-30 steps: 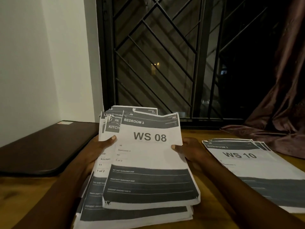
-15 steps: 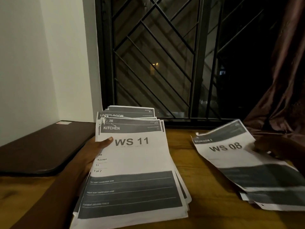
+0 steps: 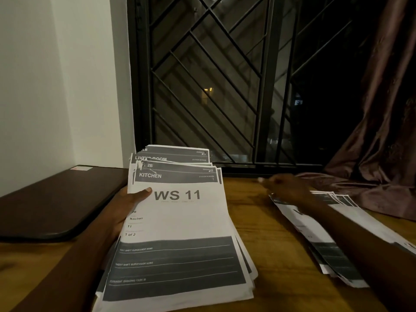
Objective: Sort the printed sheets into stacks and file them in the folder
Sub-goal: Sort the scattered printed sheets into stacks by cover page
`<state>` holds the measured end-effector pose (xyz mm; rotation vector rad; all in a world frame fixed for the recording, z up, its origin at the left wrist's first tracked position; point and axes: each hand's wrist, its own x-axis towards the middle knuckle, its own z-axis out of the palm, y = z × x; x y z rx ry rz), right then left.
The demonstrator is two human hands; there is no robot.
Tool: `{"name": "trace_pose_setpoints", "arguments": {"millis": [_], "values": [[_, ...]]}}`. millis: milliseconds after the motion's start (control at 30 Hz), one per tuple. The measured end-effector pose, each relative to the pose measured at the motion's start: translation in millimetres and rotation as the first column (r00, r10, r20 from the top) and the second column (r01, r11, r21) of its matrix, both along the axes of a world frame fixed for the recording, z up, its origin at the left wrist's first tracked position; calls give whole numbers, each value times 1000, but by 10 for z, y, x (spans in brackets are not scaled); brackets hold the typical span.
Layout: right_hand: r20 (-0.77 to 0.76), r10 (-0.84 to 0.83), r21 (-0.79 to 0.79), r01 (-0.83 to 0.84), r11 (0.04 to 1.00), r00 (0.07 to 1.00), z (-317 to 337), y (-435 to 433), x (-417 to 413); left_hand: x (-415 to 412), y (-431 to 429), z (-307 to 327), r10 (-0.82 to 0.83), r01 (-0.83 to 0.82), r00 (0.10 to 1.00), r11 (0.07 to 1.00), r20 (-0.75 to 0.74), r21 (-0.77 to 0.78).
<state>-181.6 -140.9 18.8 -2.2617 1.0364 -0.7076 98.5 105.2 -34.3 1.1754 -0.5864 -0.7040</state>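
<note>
The left hand [image 3: 128, 206] has the stack [image 3: 180, 221] in its grip by the left edge, thumb down on the WS 11 sheet. The dark folder [image 3: 56, 203] lies flat just to its left, along the wall. The right hand [image 3: 286, 188], blurred, hovers loose-fingered and holding nothing over the bare strip of table [image 3: 254, 221] between the stack and the second pile [image 3: 326, 251], which lies near the curtain [image 3: 382, 131].

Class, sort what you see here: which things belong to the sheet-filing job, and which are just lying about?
Job: held stack topped WS 11, in the left hand; sorted pile by the right hand; dark folder, likely.
Lying about: curtain; window grille.
</note>
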Motion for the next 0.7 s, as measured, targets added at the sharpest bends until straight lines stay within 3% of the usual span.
{"name": "trace_pose_setpoints", "arguments": {"millis": [167, 333, 400, 533, 700], "values": [[35, 241, 192, -243, 951, 970, -266, 581, 679, -93, 33, 51, 2, -3, 1000, 1000, -25, -24], [312, 115, 308, -214, 927, 943, -409, 626, 826, -122, 62, 84, -52, 52, 998, 999, -37, -13], [355, 78, 343, -208, 916, 931, -384, 568, 799, -137, 62, 109, -104, 103, 993, 994, -53, -28], [263, 16, 330, -105, 938, 965, -268, 397, 674, -45, 37, 65, -90, 89, 995, 995, -31, -33], [98, -106, 185, 86, 979, 990, 118, -67, 115, 11, 30, 29, -24, 24, 1000, 1000, -2, -5]]}}
